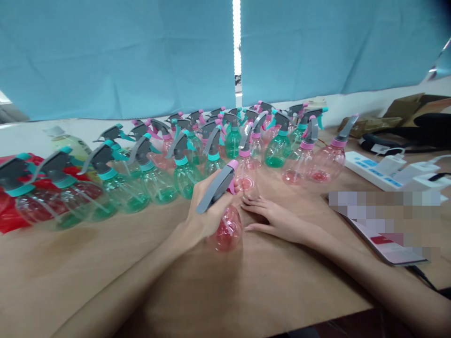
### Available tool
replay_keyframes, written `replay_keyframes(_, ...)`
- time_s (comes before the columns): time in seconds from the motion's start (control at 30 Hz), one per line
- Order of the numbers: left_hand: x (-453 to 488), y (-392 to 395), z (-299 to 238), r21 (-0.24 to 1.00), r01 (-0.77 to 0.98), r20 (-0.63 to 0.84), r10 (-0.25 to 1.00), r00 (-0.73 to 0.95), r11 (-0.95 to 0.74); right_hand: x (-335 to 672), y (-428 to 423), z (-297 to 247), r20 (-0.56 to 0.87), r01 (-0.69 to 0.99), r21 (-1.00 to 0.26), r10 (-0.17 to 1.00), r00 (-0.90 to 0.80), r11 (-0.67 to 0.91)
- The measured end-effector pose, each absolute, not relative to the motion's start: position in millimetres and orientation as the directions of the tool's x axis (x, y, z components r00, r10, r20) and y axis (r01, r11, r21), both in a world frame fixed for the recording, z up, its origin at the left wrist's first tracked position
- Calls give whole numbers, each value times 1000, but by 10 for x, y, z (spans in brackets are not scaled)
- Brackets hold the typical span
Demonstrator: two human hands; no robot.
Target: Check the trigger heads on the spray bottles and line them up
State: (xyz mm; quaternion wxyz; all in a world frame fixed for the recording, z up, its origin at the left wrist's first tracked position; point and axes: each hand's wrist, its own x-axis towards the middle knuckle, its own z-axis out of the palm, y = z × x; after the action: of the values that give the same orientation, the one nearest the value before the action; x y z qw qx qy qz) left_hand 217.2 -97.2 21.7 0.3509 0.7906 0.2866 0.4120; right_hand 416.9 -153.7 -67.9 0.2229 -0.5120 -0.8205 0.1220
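1. The left hand [207, 206] grasps a pink spray bottle [230, 230] around its neck, its fingers wrapped just under the gray trigger head. The bottle leans a little; the head's pink nozzle points up and away to the right. Whether its base touches the tabletop [282, 286] cannot be told.
2. The right hand [273, 213] lies palm down on the tabletop, its fingers released and loosely spread, their tips toward the held bottle. They are just beside its clear pink body; contact cannot be made out.
3. Directly beyond the hands stands 1 upright pink-collared bottle [246, 180], partly overlapped by the raised sprayer head. To the right, 2 more pink bottles [298, 164] stand side by side.
4. On the left, a slanting row of turquoise-collared green bottles [157, 185] runs from near the left edge toward the middle. Behind it, pink and green sprayers crowd together, overlapping.
5. At far left are a red plastic bag [10, 218] and a yellowish bottle with a white cap [70, 144].
6. On the right, a white power strip [366, 169] carries white plugs [391, 163]; nearer lies a flat device [398, 251], partly pixelated.
7. Blue curtains [116, 56] hang behind everything.
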Motion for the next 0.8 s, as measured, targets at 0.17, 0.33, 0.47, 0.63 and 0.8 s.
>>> replay_keyframes(0.17,2172,-964,204,798,160,438,741,508,-581,4170,-1532,-683,246,786,-435,897,-366,440)
replay_keyframes(0.33,2171,-957,200,804,157,427,740,520,-574,4174,-1529,-679,245,786,-424,892,-379,450)
replay_keyframes(0.47,2171,-956,194,797,152,439,735,517,-584,4175,-1525,-682,239,789,-422,894,-378,447)
replay_keyframes(0.63,2163,-949,171,802,155,427,735,527,-576,4178,-1525,-690,251,783,-421,888,-385,459)
replay_keyframes(0.8,2166,-937,176,786,145,456,722,520,-601,4172,-1531,-673,240,787,-420,892,-384,452)
